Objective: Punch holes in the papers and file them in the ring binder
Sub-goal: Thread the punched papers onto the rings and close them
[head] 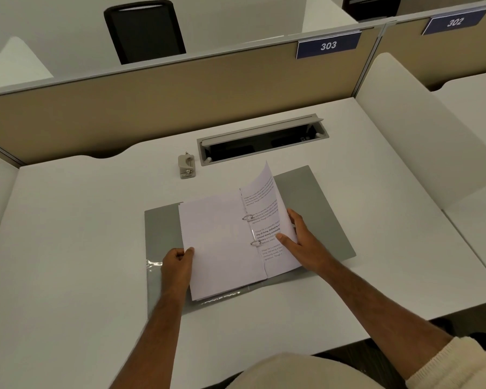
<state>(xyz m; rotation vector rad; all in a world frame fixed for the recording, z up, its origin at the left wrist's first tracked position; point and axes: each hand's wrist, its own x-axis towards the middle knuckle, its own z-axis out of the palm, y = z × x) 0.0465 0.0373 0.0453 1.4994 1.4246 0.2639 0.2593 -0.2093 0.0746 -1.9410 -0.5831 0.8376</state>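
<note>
item: ring binder (314, 192), open flat on desk, papers (222, 248) threaded on rings. my left hand (177, 265) pinches the stack's edge; right hand (300, 237) lifts printed sheets. filing step, i judge; next, lay sheets down, close cover.

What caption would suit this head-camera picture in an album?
Two hands, left hand and right hand, turn punched papers on the rings of an open grey binder; the hole punch sits behind.

You are looking at two blue signs on the partition top: "303" (328, 45) at one o'clock and "302" (455, 22) further toward two o'clock. The printed sheet (267, 220) is showing paragraphs beginning "Village life is a peaceful"; the rest is blurring out.
</note>
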